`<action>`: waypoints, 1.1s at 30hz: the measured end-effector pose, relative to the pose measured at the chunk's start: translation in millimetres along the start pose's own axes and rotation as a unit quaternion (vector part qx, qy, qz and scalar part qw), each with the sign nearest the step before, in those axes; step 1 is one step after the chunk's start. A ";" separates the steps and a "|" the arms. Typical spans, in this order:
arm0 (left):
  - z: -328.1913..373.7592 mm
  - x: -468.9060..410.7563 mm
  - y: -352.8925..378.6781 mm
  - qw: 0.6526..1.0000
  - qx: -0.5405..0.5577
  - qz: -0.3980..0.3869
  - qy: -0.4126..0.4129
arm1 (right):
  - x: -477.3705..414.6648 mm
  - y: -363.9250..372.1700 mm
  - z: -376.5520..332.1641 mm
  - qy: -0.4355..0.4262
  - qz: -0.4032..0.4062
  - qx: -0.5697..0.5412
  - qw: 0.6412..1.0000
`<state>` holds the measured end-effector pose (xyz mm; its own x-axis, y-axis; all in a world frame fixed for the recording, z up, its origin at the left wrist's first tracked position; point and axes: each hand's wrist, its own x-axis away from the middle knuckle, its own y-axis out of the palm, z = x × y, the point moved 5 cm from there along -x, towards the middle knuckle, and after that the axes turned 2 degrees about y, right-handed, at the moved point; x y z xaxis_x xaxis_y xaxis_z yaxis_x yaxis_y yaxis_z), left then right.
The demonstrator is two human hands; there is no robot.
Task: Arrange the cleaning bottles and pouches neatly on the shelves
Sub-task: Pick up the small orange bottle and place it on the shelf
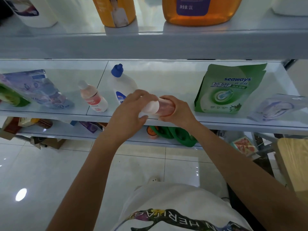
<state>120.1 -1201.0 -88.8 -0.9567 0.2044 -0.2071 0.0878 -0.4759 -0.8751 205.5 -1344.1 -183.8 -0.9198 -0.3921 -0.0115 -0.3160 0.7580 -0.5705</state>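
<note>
Both my hands hold one pink bottle with a white label (160, 106), lying sideways over the front edge of the middle shelf (233, 125). My left hand (131, 110) grips its white labelled end and my right hand (178, 112) wraps its pink end. On the shelf stand a matching pink bottle with a white cap (92, 97), a white bottle with a blue cap (121, 84) and a green seaways pouch (228, 89). A purple pouch (38, 89) leans at the left and a clear pouch (280, 106) lies at the right.
The upper shelf (150, 45) carries an orange bottle (200, 10), a yellow bottle (115, 10) and a white container (33, 12). The lower shelf holds boxes (26, 123) and a green handled bottle (180, 135). A wooden surface (295, 164) stands at the right.
</note>
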 end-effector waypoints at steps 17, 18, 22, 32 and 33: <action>-25.5 11.9 -9.5 0.777 0.501 0.166 -0.343 | 2.3 -13.0 -1.3 0.007 0.003 -0.034 0.999; -28.1 14.8 -4.8 0.728 0.566 0.163 -0.351 | 2.8 -12.6 -1.4 0.002 0.002 -0.035 0.999; -37.0 21.9 10.0 0.675 0.631 0.153 -0.352 | 2.0 -12.8 -0.5 0.006 -0.001 -0.039 0.999; 1.3 2.9 13.8 0.976 0.061 0.206 -0.045 | -2.8 -13.7 -4.3 0.012 0.003 -0.030 0.999; 2.2 0.0 13.4 0.977 0.048 0.204 -0.036 | -3.3 -14.9 -4.0 0.017 0.006 -0.035 0.999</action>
<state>120.7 -1209.3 -99.5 -0.8646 -0.0781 -0.4964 0.4434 -0.5836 -0.6803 212.3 -1352.0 -172.0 -0.9309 -0.3651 0.0108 -0.3190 0.7983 -0.5109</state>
